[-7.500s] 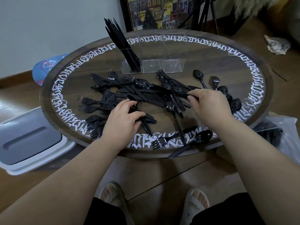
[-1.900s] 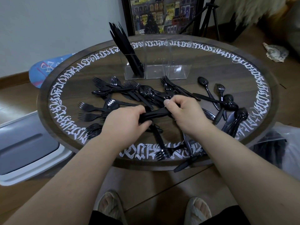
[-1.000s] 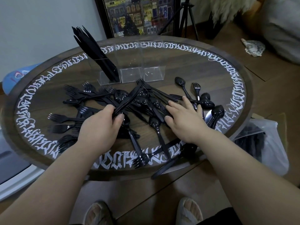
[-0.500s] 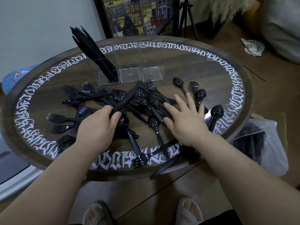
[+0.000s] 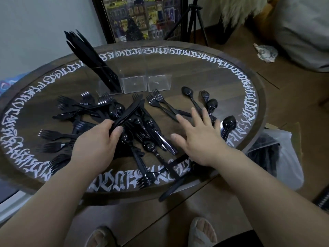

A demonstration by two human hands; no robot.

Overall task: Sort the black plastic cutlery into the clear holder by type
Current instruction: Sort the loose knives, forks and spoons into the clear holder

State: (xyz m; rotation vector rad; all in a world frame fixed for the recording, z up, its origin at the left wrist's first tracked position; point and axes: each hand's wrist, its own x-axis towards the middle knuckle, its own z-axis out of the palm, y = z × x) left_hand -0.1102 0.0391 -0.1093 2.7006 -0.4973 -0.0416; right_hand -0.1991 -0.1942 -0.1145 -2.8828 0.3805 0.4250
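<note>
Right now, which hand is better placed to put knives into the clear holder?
Left. The left hand already grips knives and is nearer the knife compartment; the right hand is open and holds nothing.

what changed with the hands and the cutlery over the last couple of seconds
The right hand let go of the knives that both hands held, and now spreads open over the pile; the left hand keeps gripping them, tips angled toward the clear holder. The holder is unchanged: knives in its left compartment only.
</note>
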